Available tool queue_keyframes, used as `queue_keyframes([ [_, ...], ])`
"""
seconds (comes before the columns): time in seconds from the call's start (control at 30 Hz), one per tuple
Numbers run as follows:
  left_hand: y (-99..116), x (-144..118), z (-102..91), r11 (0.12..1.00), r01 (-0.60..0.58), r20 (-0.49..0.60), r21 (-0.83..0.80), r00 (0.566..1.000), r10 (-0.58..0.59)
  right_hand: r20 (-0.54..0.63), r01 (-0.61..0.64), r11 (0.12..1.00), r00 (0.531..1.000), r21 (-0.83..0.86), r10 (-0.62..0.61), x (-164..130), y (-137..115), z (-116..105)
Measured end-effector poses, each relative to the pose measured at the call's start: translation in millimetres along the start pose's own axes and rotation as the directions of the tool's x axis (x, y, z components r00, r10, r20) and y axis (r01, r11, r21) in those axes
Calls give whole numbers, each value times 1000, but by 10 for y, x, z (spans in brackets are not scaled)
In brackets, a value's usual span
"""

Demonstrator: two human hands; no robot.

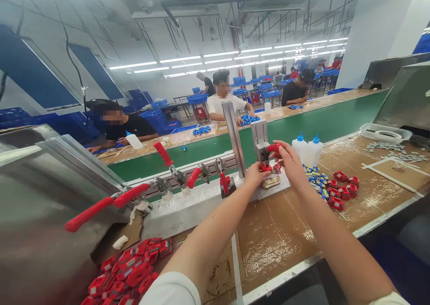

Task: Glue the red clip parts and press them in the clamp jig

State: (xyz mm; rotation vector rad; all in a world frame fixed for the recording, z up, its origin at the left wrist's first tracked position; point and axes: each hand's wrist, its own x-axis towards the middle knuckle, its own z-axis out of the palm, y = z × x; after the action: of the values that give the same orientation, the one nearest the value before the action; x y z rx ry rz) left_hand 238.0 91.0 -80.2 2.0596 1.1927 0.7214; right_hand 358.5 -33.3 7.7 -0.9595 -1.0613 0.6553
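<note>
Red plastic parts (126, 271) sit heaped closest to me, too many to count. Right hand (291, 164) pinches the red lever (273, 148) on the little press (261, 146), left hand (255, 176) holds a red part (266, 167) under it — two glue bottles (306, 150) just beyond, five red-handled clamps (161, 179) along the rail.

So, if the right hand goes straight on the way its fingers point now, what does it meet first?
The right hand points left, and its fingers already touch the red handle of the small press. Going on, it would probably meet the press's metal block first, though depth is unclear.
</note>
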Motion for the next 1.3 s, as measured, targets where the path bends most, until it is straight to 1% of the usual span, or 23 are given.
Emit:
queue_keyframes([
  [0.1,-51,33,84,996,-4,1,-90,1000,4,16,1,1000,1000,-14,-1,-30,47,-46],
  [0.3,-206,110,242,950,-22,8,-311,1000,25,7,12,1000,1000,16,-13,-272,373,-155],
  [0.43,-246,121,291,917,-22,8,-397,1000,27,42,20,998,999,54,-22,-355,518,-179],
  [0.57,-231,85,268,906,-22,5,-422,1000,27,42,17,999,999,40,-18,-403,575,-176],
  [0.77,-249,81,241,915,-13,5,-403,1000,16,39,41,999,998,12,-41,-415,620,-168],
  [0.87,-270,103,253,916,-17,-2,-400,1000,18,32,13,1000,999,-27,-12,-415,696,-163],
  [0.93,-282,114,263,917,-21,-8,-398,1000,19,39,-30,997,999,-67,33,-422,774,-165],
  [1.0,-293,123,272,921,-23,-12,-389,1000,20,53,-36,984,998,-172,46,-429,860,-180],
  [1.07,-303,127,276,928,-22,-12,-373,1000,19,70,24,942,998,-336,0,-432,947,-211],
  [1.13,-310,127,275,936,-21,-2,-352,1000,22,93,127,847,991,-516,-92,-428,1040,-248],
  [1.17,-308,125,272,941,-21,5,-339,1000,24,110,176,776,984,-605,-137,-424,1089,-262],
  [1.23,-291,119,257,953,-20,19,-301,999,27,156,241,593,969,-768,-192,-415,1186,-270],
  [1.3,-245,108,232,969,-22,31,-245,999,30,197,256,396,963,-882,-183,-400,1261,-250],
])
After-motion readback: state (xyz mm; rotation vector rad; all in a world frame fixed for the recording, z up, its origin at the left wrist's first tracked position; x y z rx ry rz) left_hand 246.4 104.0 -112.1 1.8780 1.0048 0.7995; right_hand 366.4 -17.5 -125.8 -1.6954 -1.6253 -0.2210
